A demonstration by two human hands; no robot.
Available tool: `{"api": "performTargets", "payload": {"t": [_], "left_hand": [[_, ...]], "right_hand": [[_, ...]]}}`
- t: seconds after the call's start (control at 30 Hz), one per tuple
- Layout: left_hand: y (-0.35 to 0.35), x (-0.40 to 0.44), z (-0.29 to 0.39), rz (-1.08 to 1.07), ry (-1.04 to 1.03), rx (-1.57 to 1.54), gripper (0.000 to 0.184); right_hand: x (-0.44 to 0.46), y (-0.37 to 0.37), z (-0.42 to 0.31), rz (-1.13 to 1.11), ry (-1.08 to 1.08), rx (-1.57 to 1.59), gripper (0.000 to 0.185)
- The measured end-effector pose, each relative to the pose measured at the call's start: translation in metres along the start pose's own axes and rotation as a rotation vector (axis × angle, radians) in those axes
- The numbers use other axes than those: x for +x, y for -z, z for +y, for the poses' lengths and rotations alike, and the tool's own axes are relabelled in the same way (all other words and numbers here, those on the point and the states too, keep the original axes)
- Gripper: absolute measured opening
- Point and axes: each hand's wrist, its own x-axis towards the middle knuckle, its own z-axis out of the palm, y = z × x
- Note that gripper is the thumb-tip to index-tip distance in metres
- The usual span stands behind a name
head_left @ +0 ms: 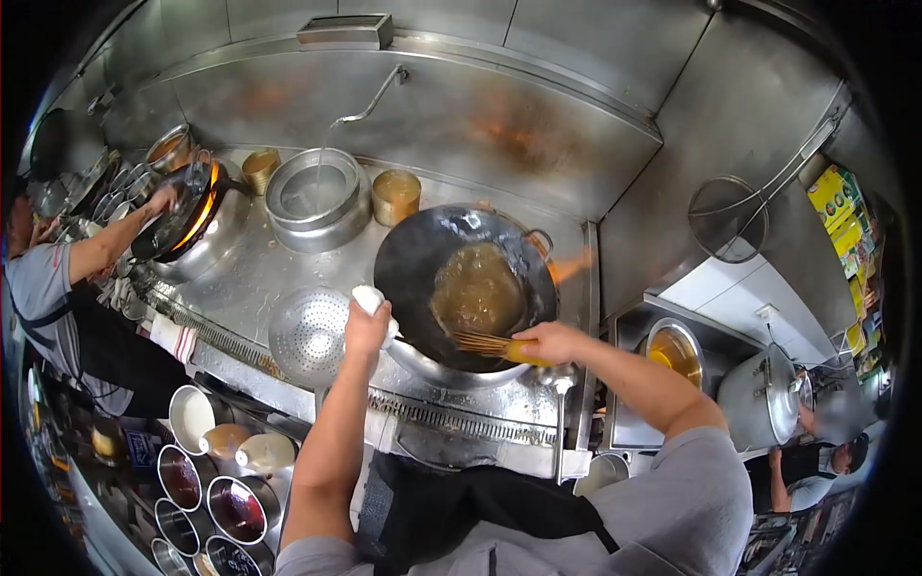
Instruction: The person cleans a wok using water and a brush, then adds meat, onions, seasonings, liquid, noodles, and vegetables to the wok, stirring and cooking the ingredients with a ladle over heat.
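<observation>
A large dark wok (405, 254) sits on the stove, with murky brown liquid (483, 286) in its bottom. At the wok's near left edge, my left hand (366, 331) is closed around a folded white cloth (369, 299); whether a wok handle lies beneath the cloth is hidden. My right hand (545, 344) grips the yellow-wrapped end of a bamboo wok brush (483, 343). Its bristles reach inside the wok, close to the near edge of the liquid. Left of my left hand lies a round perforated strainer (309, 333), and a ladle (558, 379) rests just below my right hand.
Water runs from a tap (370, 108) into a metal pot (319, 200). Orange flame (571, 264) shows at the wok's right. A co-worker (67, 278) handles another flaming wok (178, 213) at left. Several sauce containers (240, 509) stand lower left; a wire skimmer (730, 219) hangs right.
</observation>
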Motion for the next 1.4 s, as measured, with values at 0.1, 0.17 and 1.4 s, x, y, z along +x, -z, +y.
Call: {"api": "performTargets", "payload": {"t": [0.1,0.17,1.4], "left_hand": [[-0.005,-0.021,0.009,0.05,-0.012,-0.047,0.075],[-0.016,-0.021,-0.012,0.096,-0.017,0.083,0.065],[0.013,-0.007,0.015,-0.121,-0.059,0.184,0.06]], "right_hand": [[0.113,0.022,0.034,0.125,0.01,-0.14,0.043],[0.166,0.04,-0.004,0.201,-0.114,0.072,0.041],[0.162,-0.041,-0.076,0.63,-0.31,0.286,0.051]]}}
